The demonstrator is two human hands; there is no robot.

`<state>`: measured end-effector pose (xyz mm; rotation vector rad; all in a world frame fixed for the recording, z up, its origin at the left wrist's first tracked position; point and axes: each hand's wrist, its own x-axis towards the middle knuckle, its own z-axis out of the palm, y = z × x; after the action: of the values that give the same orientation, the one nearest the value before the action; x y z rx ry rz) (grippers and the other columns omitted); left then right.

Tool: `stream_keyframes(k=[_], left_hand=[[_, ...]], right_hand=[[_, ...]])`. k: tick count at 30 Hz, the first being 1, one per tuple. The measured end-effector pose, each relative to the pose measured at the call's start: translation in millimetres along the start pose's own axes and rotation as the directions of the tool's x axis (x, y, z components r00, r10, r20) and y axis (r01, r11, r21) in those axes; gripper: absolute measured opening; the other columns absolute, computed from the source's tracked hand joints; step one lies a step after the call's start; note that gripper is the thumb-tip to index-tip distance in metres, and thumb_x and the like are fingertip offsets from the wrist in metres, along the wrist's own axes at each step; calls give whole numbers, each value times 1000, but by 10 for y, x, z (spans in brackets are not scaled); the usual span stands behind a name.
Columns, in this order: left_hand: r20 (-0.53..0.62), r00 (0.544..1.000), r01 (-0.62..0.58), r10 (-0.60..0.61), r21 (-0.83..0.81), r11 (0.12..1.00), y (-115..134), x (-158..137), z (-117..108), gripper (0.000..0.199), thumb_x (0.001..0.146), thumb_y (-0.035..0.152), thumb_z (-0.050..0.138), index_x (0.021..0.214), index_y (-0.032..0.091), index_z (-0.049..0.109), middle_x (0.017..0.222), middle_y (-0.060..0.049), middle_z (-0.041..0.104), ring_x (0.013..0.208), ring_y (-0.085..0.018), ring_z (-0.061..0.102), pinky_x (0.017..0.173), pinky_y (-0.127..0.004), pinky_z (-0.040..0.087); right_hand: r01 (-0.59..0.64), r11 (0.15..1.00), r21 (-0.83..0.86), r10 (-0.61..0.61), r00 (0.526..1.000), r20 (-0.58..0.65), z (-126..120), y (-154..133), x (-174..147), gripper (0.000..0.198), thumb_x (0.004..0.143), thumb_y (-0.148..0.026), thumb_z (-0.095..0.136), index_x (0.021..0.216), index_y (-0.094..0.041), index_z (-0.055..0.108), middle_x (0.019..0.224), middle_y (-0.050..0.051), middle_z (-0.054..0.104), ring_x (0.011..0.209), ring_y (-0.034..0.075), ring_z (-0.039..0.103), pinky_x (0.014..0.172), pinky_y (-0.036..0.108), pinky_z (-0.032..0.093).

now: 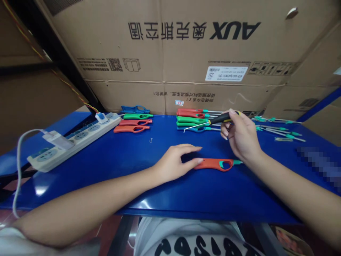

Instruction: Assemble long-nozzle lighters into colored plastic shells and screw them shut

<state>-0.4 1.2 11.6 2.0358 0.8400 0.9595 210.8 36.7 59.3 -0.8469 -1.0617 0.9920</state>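
Note:
A red-orange lighter (210, 163) with a green trigger lies flat on the blue table in front of me. My left hand (174, 161) rests at its left end, thumb touching the body and fingers apart. Raised over the table, my right hand (242, 135) grips a screwdriver (220, 118) by its black and yellow handle. Its shaft points left, with what looks like a small screw (184, 130) at the tip. Behind it lies a row of assembled red, green and blue lighters (190, 121), partly overlapped by the screwdriver. Part of the near lighter's green nozzle end is hidden by my right wrist.
Lighter shells (133, 128) in red, green and blue lie at the back left, with a few tiny screws (151, 140) nearby. Metal rods with green ends (286, 131) lie at right. A power strip (77, 138) runs along the left; a large cardboard box (170, 71) stands behind.

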Motion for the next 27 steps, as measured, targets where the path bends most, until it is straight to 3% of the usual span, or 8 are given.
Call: stream_keyframes(k=[2, 6, 11, 15, 20, 27], left_hand=[[-69, 983, 147, -168, -241, 959, 26, 35, -8, 32, 90, 33, 71, 117, 16, 74, 121, -11, 74, 114, -24, 69, 105, -38, 51], [-63, 900, 317, -431, -584, 747, 65, 90, -50, 32, 88, 35, 73, 114, 16, 75, 112, -9, 78, 108, -22, 72, 99, -35, 55], [27, 841, 377, -540, -745, 550, 86, 108, -93, 19, 90, 29, 72, 100, 14, 79, 102, -10, 80, 93, -17, 75, 90, -27, 57], [77, 806, 411, -587, -787, 460, 101, 121, -100, 15, 93, 24, 69, 96, 14, 80, 101, -9, 80, 90, -15, 75, 86, -23, 58], [73, 824, 400, -562, -776, 487, 86, 127, -110, 15, 89, 27, 73, 94, 15, 80, 101, -9, 80, 87, -14, 75, 84, -23, 59], [-56, 864, 357, -500, -632, 688, 68, 108, -105, 25, 74, 33, 86, 90, 15, 79, 89, -7, 80, 77, -15, 74, 80, -28, 60]], right_hand=[[-13, 999, 46, 14, 1000, -10, -87, 21, 26, 30, 74, -44, 80, 79, -20, 63, 55, -7, 41, 43, 8, 40, 38, 22, 30], [-65, 994, 82, 66, 998, -7, -173, 94, 46, 27, 73, -41, 78, 78, -19, 63, 55, -8, 40, 41, 7, 39, 38, 22, 29], [-75, 993, 87, 75, 997, -2, -186, 137, 42, 26, 73, -40, 78, 79, -18, 64, 54, -8, 41, 41, 7, 40, 39, 22, 29], [-68, 995, 70, 67, 998, 13, -193, 146, 32, 27, 75, -41, 77, 79, -18, 63, 55, -8, 41, 41, 7, 40, 40, 22, 30], [-77, 996, 49, 76, 997, 29, -190, 137, 14, 26, 74, -40, 77, 79, -19, 63, 55, -8, 41, 41, 7, 40, 40, 22, 31], [-93, 994, 51, 92, 995, 28, -188, 118, 6, 27, 74, -42, 76, 78, -20, 62, 56, -8, 38, 42, 7, 38, 39, 22, 31]])
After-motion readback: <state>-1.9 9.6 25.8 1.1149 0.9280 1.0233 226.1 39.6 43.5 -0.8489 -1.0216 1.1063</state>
